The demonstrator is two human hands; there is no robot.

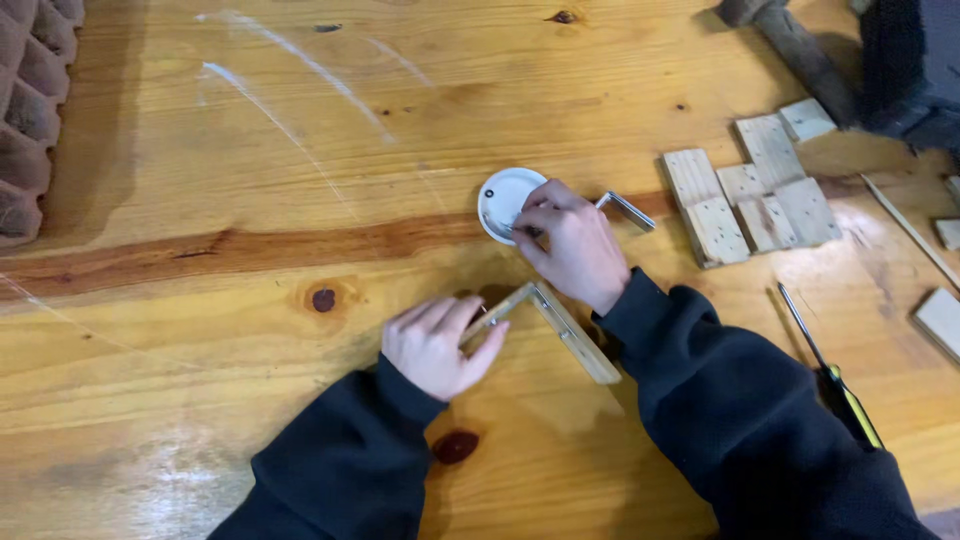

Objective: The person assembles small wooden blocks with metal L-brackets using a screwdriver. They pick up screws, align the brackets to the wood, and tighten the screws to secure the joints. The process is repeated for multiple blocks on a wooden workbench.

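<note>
Wooden corner piece (545, 325), mid-frame: your left hand (440, 345) is gripping it; right hand (570, 240) is pinching something from white dish (500, 195); joint looking unfinished.

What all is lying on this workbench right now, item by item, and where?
wooden angle piece: one, pale wood, centre, under the left hand
round dish: one, white, centre, at the right hand's fingertips
metal key: one, silver, L-shaped, just right of the dish
wood offcuts: several, pale, upper right, clustered
screwdriver: one, black and yellow, right, beside the right sleeve
thin stick: one, pale, far right
workbench: one, orange-brown pine
left hand: one, on the angle piece
right hand: one, reaching into the dish
</note>
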